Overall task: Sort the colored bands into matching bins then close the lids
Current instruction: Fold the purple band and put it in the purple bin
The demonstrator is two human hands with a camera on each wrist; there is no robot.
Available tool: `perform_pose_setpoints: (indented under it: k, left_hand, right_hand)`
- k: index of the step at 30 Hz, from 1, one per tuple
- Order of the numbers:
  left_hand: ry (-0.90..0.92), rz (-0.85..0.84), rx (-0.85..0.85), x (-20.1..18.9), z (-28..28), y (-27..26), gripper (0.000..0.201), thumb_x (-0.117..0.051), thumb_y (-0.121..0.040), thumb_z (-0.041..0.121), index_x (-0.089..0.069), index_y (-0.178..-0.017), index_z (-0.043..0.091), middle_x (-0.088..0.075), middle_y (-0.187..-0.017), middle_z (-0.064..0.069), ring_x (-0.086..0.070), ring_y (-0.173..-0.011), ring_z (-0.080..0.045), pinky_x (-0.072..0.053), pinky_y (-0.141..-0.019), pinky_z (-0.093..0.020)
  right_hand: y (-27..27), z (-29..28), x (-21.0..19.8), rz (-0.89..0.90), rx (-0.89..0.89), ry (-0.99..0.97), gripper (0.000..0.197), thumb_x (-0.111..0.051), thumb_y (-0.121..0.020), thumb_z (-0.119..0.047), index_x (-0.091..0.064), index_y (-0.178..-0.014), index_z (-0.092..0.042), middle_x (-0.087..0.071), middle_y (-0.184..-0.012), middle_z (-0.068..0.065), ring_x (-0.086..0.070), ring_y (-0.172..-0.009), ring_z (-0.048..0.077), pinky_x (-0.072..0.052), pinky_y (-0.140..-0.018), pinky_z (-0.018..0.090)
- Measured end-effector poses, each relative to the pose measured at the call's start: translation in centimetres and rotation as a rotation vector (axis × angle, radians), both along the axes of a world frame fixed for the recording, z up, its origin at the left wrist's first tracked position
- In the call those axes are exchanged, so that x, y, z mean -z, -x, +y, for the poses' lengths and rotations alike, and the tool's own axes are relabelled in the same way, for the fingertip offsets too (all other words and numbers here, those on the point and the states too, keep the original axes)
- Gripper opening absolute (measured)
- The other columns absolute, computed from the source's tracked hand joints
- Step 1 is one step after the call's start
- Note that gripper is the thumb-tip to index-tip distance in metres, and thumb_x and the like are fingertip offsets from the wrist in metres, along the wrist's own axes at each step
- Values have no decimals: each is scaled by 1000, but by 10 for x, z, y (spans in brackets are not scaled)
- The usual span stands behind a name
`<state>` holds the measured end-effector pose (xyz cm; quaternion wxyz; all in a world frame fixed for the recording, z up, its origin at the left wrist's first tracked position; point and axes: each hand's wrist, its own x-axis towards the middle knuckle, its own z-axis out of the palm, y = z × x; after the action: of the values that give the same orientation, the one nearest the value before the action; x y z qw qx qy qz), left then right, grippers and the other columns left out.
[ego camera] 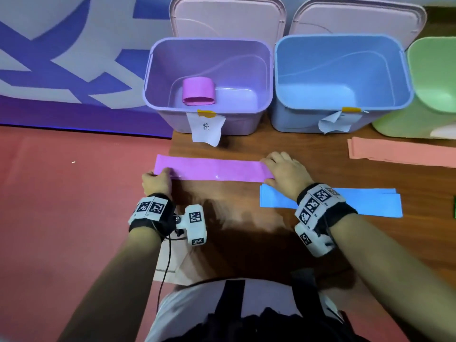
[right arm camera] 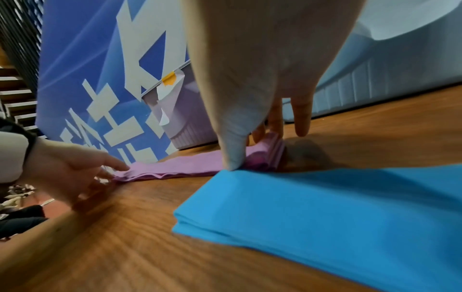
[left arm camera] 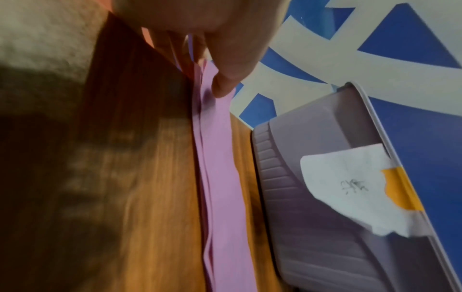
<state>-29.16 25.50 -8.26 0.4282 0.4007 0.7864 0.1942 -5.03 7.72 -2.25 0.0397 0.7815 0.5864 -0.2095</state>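
Note:
A long purple band (ego camera: 214,169) (left arm camera: 217,158) (right arm camera: 175,170) lies flat across the wooden table, in front of the open purple bin (ego camera: 267,77). My left hand (ego camera: 160,175) pinches its left end at the table's edge, thumb (left arm camera: 222,83) on top. My right hand (ego camera: 271,169) (right arm camera: 255,146) holds the right end, which is folded up into a small roll between thumb and fingers. A rolled purple band (ego camera: 198,91) lies inside the purple bin. Blue bands (ego camera: 345,206) (right arm camera: 325,207) lie stacked under my right wrist.
The open blue bin (ego camera: 343,107) and a green bin (ego camera: 419,70) stand to the right of the purple one, with two lids (ego camera: 227,18) leaning behind. Salmon-pink bands (ego camera: 399,154) lie at the far right. Paper labels (ego camera: 207,129) hang from the bin fronts. Red floor lies left of the table.

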Motion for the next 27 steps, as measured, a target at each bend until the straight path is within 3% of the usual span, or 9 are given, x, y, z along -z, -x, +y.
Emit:
perform_pose_setpoints:
  k: [4, 7, 9, 14, 17, 21, 23, 25, 27]
  left_hand:
    - [-128, 149, 45, -16, -8, -4, 40, -72, -73, 24, -60, -108, 11, -62, -112, -16, -59, -102, -32, -48, -89, -38]
    - [-234, 163, 52, -27, -13, -5, 11, -68, -74, 18, -58, -79, 21, -62, -85, -1, -60, -85, -25, -50, -83, -36]
    - [-288, 141, 74, -34, -20, -7, 24, -66, -77, 16, -46, -66, 26, -50, -69, 10, -53, -76, -19, -48, -83, -36]
    - [-406, 132, 104, -43, -35, -4, 11, -67, -80, 16, -61, -89, 14, -58, -76, -3, -59, -81, -28, -46, -80, -34]
    - [-561, 133, 199, -50, -45, -8, 17, -70, -77, 15, -67, -91, 5, -50, -92, -6, -56, -89, -26, -45, -85, -30]
    - [-568, -129, 325, -69, -65, -31, 20, -66, -77, 1, -57, -76, 19, -54, -80, 7, -48, -63, 9, -41, -69, -12]
    - [-534, -247, 362, -74, -74, -45, 21, -67, -71, 8, -56, -72, 27, -58, -68, 15, -49, -60, 2, -42, -65, -21]
    - [-516, -262, 441, -77, -84, -57, 17, -66, -68, 15, -57, -71, 29, -60, -69, 10, -51, -65, -9, -43, -65, -25]
    - [-494, -252, 524, -78, -93, -66, 21, -70, -68, 15, -57, -73, 30, -61, -71, 6, -53, -67, -16, -46, -66, -31]
  right_hand:
    - [3, -7, 4, -25, -11, -90, 45, -51, -90, -17, -42, -134, -15, -42, -132, 2, -37, -121, 22, -34, -93, 33]
    - [2, -10, 10, -10, 15, -103, 47, -53, -89, -13, -43, -135, -14, -41, -132, 5, -38, -120, 25, -35, -93, 36]
    - [3, -12, 12, -37, 11, -148, 47, -60, -84, -11, -49, -130, -13, -47, -124, 7, -44, -113, 28, -39, -87, 38]
    - [4, -13, 23, -106, -29, -289, 53, -84, -43, -3, -67, -91, -14, -59, -86, 5, -57, -72, 27, -48, -57, 28]
    - [1, -13, 19, -5, -4, -290, 47, -77, -55, 5, -64, -98, -10, -56, -95, 8, -53, -82, 30, -45, -59, 30]
    - [-4, -13, 14, 126, 24, -318, 43, -59, -78, 3, -59, -118, -11, -49, -119, 13, -44, -106, 33, -44, -81, 41]
    - [3, -4, 7, 344, 64, -395, 32, -62, -81, -3, -63, -112, -9, -52, -110, 11, -48, -102, 20, -41, -84, 30]
    - [17, 12, -11, 837, 242, -340, 16, -62, -85, -6, -65, -101, -4, -57, -90, 6, -54, -77, -4, -40, -73, 13]
    - [30, 27, -28, 1205, 437, -250, 8, -57, -91, -12, -61, -97, -7, -58, -78, 2, -54, -61, -4, -44, -64, 13]
